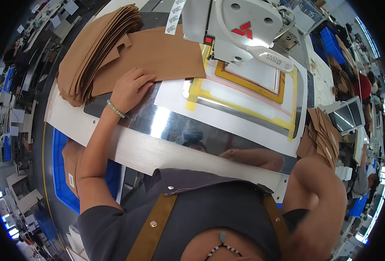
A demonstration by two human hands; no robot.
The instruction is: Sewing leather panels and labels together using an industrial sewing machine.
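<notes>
My left hand (134,88) is at the near edge of a flat brown fabric panel (170,54), fingers curled and thumb by the edge, apparently pinching it. The panel's right end reaches the white sewing machine head (240,30). Against the panel's left side leans a thick fanned stack of brown panels (94,52). Beneath the machine head lies a yellow-edged clamp frame (253,85), inside a plate bordered with yellow tape (227,103). My right arm (320,187) is bent sharply at the right and folds back toward me; its hand cannot be made out.
A shiny metal plate (157,124) covers the table's front part. More brown pieces (320,137) lie at the right beside a tilted screen (348,114). A blue bin (58,174) holding brown pieces stands below the table at left. A white hand-held device (273,58) hangs before the machine.
</notes>
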